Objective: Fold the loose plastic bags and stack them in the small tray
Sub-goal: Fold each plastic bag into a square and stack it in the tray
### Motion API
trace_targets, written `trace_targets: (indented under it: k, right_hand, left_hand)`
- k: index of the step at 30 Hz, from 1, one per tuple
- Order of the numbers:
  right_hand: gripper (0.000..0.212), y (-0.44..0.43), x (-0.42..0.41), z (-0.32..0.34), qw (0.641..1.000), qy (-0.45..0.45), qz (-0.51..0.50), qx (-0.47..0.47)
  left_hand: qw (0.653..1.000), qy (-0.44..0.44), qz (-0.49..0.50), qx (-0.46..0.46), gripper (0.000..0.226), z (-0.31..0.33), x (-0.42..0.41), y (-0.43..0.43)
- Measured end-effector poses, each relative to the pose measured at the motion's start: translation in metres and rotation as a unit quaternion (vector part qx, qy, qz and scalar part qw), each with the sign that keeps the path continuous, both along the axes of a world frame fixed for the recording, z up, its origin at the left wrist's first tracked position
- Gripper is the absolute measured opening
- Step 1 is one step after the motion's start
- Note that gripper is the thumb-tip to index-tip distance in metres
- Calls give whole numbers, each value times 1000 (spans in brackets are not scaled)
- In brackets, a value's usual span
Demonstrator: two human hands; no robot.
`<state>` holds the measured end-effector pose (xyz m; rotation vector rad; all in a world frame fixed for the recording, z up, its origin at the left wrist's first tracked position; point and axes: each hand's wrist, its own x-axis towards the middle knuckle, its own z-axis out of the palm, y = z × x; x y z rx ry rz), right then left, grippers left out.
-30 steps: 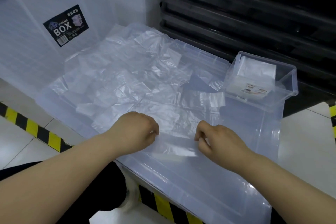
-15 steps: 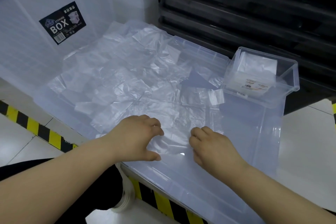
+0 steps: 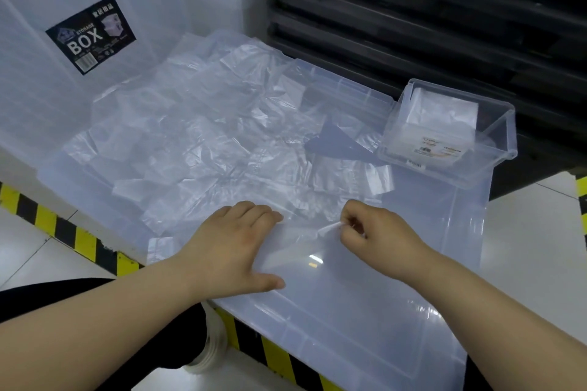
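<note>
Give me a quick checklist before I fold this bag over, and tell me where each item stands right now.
1. Left hand presses the bag flat on the clear lid: ok.
2. Right hand pinches the bag's raised corner: ok.
3. Bag free of wrinkles: cannot tell, the clear film barely shows.
4. Bag separate from the loose pile behind it: cannot tell, the edges blend.
5. Small tray upright and open, folded stack inside: ok.
</note>
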<state>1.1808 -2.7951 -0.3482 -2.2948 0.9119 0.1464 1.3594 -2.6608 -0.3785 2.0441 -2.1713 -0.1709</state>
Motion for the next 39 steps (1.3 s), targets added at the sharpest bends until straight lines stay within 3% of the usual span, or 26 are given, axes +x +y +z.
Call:
trace_targets:
  k: [6, 9, 12, 14, 16, 17, 19, 22, 25, 28, 30, 31, 33, 35, 37, 39]
  right_hand:
    - [28, 0, 2, 6, 1000, 10, 6, 8]
    - [17, 6, 0, 13, 999, 20, 33, -9]
    - [34, 16, 2, 11, 984, 63, 113, -126]
    - [26, 19, 6, 9, 975, 74, 123, -167]
    - [7, 15, 6, 8, 985, 56, 85, -137]
    - [14, 11, 5, 9, 991, 49, 59, -106]
    - [25, 0, 2, 13, 998, 56, 1, -16]
    - [19, -15, -6, 17, 989, 31, -89, 114]
    - [22, -22, -8, 13, 973, 5, -148, 175]
    - [27, -24, -6, 7, 967, 17, -186, 174]
    - [32, -24, -4, 5, 968, 26, -187, 167]
    - [33, -24, -3, 4, 969, 30, -184, 162]
    - [33, -23, -1, 3, 973, 38, -172, 151]
    - [31, -20, 1, 3, 976, 50, -159, 140]
    - [28, -17, 3, 1, 981, 59, -142, 118]
    - [25, -14, 5, 0, 985, 67, -126, 100]
  left_hand:
    - [1000, 8, 11, -9, 40, 2, 0, -7]
    - [999, 43, 15, -17, 40, 3, 11, -9]
    - [995, 87, 50, 18, 52, 12, 11, -10]
    - [985, 121, 115, 47, 60, 16, 10, -11]
    - [958, 207, 176, 87, 37, 19, 14, -14]
    - [940, 259, 196, 102, 22, 21, 17, -15]
    - [912, 328, 223, 104, 22, 21, 25, -18]
    - [874, 392, 264, 111, 26, 20, 29, -19]
    - [854, 417, 291, 110, 28, 20, 28, -19]
    - [865, 370, 320, 112, 23, 21, 26, -21]
    - [908, 257, 322, 75, 14, 21, 24, -21]
    - [935, 179, 307, 13, 15, 21, 23, -20]
    - [970, 74, 210, -99, 29, 13, 19, -17]
    - [985, 47, 108, -128, 38, 3, 8, -15]
    - [998, 12, 52, -43, 48, -5, -3, -12]
    - [995, 9, 57, 77, 77, -2, -11, -12]
